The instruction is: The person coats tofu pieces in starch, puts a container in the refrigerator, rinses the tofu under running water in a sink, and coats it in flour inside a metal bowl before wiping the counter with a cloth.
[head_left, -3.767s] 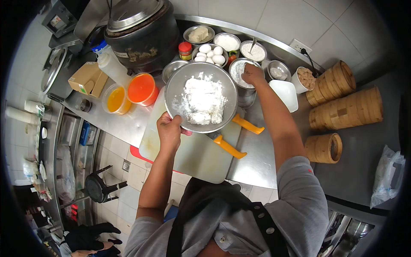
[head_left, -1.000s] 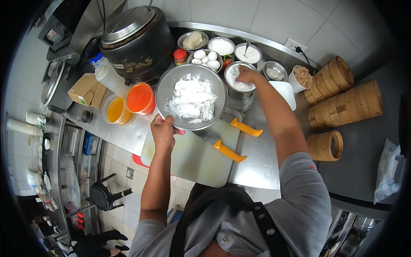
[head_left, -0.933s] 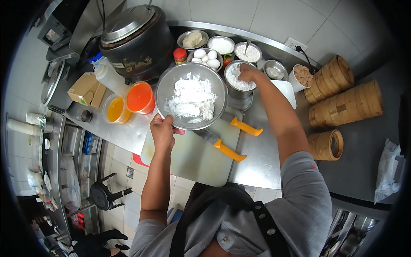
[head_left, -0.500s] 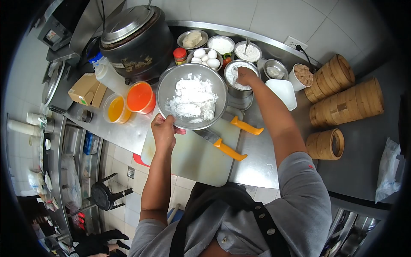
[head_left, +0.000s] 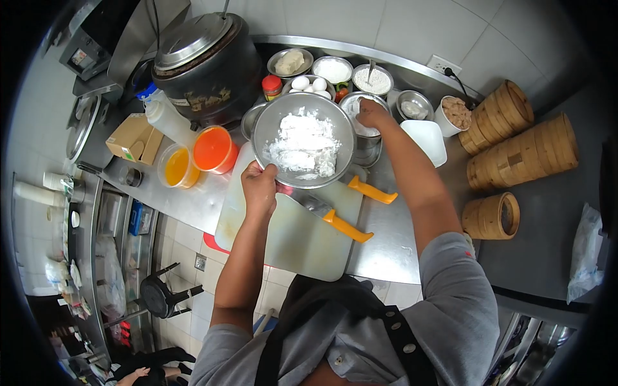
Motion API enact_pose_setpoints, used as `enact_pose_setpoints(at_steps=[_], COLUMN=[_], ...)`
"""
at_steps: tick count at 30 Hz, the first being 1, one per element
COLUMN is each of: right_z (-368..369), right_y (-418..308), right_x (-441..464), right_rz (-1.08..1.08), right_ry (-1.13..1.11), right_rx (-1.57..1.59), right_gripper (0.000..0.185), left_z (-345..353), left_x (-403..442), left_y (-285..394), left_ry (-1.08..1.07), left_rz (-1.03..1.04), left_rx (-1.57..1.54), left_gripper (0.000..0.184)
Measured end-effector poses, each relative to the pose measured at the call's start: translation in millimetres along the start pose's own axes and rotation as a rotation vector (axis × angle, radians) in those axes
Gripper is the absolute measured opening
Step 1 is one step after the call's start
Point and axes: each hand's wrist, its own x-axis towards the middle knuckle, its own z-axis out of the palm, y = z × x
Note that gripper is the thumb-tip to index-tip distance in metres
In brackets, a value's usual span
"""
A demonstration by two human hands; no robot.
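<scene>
My left hand (head_left: pixel 260 188) is closed on the near-left rim of a steel mixing bowl (head_left: pixel 261 154), holding it raised above the cutting board. A heap of white powder (head_left: pixel 302 145) lies inside, over a lump whose kind I cannot tell. My right hand (head_left: pixel 373 116) reaches into a smaller steel bowl (head_left: pixel 365 134) of similar white powder, fingers bunched and partly hidden. Below the mixing bowl, two knives with yellow handles, one knife (head_left: pixel 347 226) and another knife (head_left: pixel 373 191), rest on the pale cutting board (head_left: pixel 283 238).
Behind are a bowl of eggs (head_left: pixel 300 83), a dough bowl (head_left: pixel 290 62) and powder bowls. Orange (head_left: pixel 212 149) and yellow liquid tubs (head_left: pixel 179 167) stand left, near a large black pot (head_left: pixel 212 77). Bamboo steamers (head_left: pixel 521 154) and a white dish (head_left: pixel 425 141) are at right.
My left hand and the mixing bowl have shifted to the right, now overlapping the view of the egg bowl and the powder bowl more. My right hand stays at the powder bowl.
</scene>
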Motion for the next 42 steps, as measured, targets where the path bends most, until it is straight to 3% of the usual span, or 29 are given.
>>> enact_pose_setpoints(at_steps=[4,6,11,12,14,17,20,24,28,34,37,41,42], right_z=[-23.9,-44.8,-122.5,-104.1,-119.2,-81.4,-74.6,-48.6,-46.2,-103.5,-114.0,-118.9,-110.4], right_y=[19.3,23.6,-68.6,-63.1,-109.0,-95.7,-110.3,-116.5,-119.3,-109.1,-83.5,-34.0,-22.0], right_x=[8.8,10.9,-65.2,-46.8,-93.4,-91.4,-118.2,-119.2,-119.1,-104.1,-94.3,-71.3,-64.9], right_rz=[-0.021,-0.138,-0.181,-0.354,-0.193,-0.282,-0.189,-0.185,-0.179,-0.149,-0.176,-0.024,0.001], right_ry=[0.157,0.293,0.059,0.034,-0.088,0.044,-0.114,-0.117,-0.021,-0.068,0.151,0.021,0.062], right_rx=[0.129,0.064,0.209,0.170,0.081,-0.202,-0.398,-0.436,-0.468,-0.063,0.158,0.394,0.327], right_gripper=[0.033,0.053,0.067,0.068,0.065,0.068,0.068,0.067,0.049,0.048,0.055,0.067,0.067], left_z=[17.5,31.5,63.4,66.4,72.3,72.4,69.0,64.9,62.4,55.3,52.3,35.8,28.8], left_x=[8.5,14.8,15.5,16.1,16.8,11.2,1.7,-2.0,-5.4,-1.9,-1.8,-2.7,-4.0], left_y=[-4.0,-6.2,-4.1,-6.7,-12.0,-14.9,-13.2,-17.6,-16.2,-19.3,-15.6,-13.8,-12.6], left_ry=[-0.023,-0.029,-0.076,-0.082,-0.091,-0.054,-0.007,0.001,-0.006,-0.006,-0.010,0.021,0.021], left_rz=[-0.025,-0.017,-0.039,-0.040,-0.036,-0.023,0.003,0.043,0.031,-0.026,-0.054,-0.047,-0.033], left_rx=[0.035,0.018,-0.047,-0.057,-0.076,-0.122,-0.122,-0.073,-0.081,-0.114,-0.114,-0.103,-0.096], left_gripper=[0.014,0.014,0.010,0.010,0.009,0.008,0.007,0.008,0.008,0.008,0.011,0.012,0.013])
